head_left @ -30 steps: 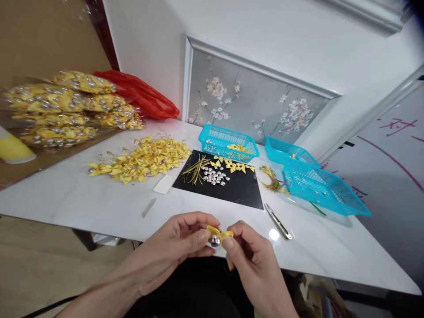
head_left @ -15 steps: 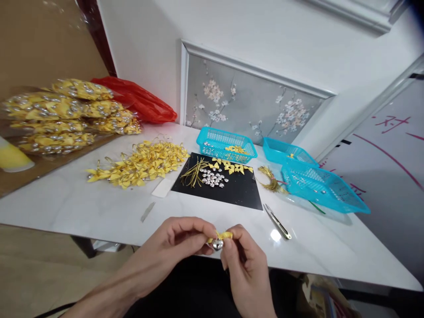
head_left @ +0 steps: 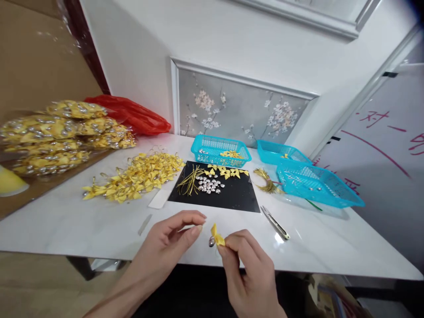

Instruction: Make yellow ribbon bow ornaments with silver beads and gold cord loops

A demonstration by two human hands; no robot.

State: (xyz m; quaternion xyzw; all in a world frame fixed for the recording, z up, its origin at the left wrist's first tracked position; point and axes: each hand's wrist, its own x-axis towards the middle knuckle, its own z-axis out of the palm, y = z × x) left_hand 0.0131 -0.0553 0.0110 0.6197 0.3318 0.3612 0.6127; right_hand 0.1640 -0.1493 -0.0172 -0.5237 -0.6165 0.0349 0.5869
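My right hand [head_left: 247, 265] pinches a small yellow bow with a silver bell [head_left: 215, 237] just over the front edge of the white table [head_left: 82, 221]. My left hand [head_left: 172, 240] is a little to the left of it, fingers curled but apart from the bow, holding nothing. On the black mat [head_left: 232, 196] lie gold wire ties [head_left: 188, 180], loose silver bells [head_left: 208, 183] and several yellow bows [head_left: 227, 171].
A heap of finished yellow bows [head_left: 135, 176] lies left of the mat. Bagged bows [head_left: 56, 132] and a red bag [head_left: 129, 112] are stacked at far left. Three cyan baskets [head_left: 218, 151] [head_left: 281, 152] [head_left: 318, 184] stand behind and right. Snips [head_left: 275, 223] lie at right.
My left hand has let go of the bow and drawn slightly left. The right hand alone now holds it, tilted. The camera view has tipped upward.
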